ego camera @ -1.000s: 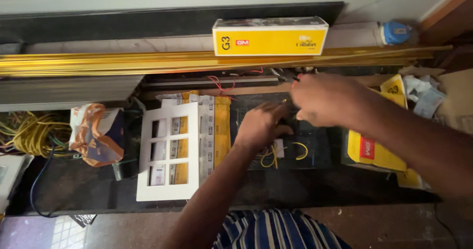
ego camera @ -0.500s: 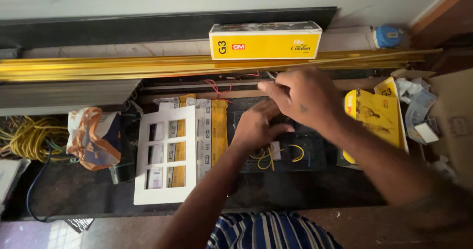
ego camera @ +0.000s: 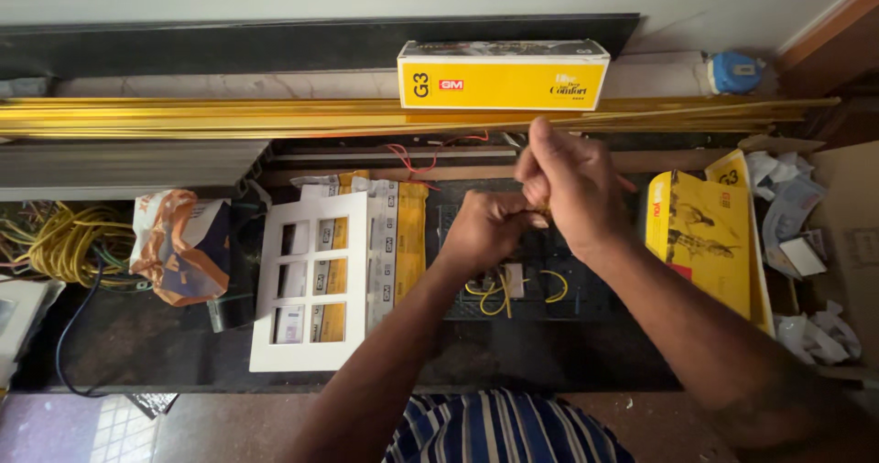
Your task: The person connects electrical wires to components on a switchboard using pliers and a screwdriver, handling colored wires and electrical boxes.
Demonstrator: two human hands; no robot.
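1. Seen from above, a person works over a dark switch frame [ego camera: 513,271] lying flat on a black counter [ego camera: 119,353], both hands meeting at the centre of the view, where they can bear on one spot

2. The left hand [ego camera: 483,228] is closed, knuckles up, pinching something small at the upper edge of the frame; what it grips is too small to tell, though it looks like a wire end

3. The right hand [ego camera: 568,188], at 1 o'clock from the left and touching it, is also curled shut, fingers bunched around the same small point, as if one hand steadies while the other twists

4. Short yellow wire loops [ego camera: 499,291] sit in the frame at 6 o'clock from the hands, and thin red wires [ego camera: 417,156] trail off at 11 o'clock

5. A white switch plate [ego camera: 311,284] with six openings lies at 9 o'clock, just beside the frame, face up over yellow-and-white packets [ego camera: 403,234], set aside but within reach

6. At 3 o'clock a flat yellow box [ego camera: 705,234] lies open, with crumpled white paper [ego camera: 806,234] beyond it

7. At 12 o'clock a long yellow carton [ego camera: 504,74] rests on a ledge above a bundle of golden rods [ego camera: 183,117] running across the view

8. Far off at 9 o'clock sit an orange-and-white bag [ego camera: 179,243] and a coil of yellow cable [ego camera: 55,243]; a blue tape measure [ego camera: 735,72] lies at 1 o'clock
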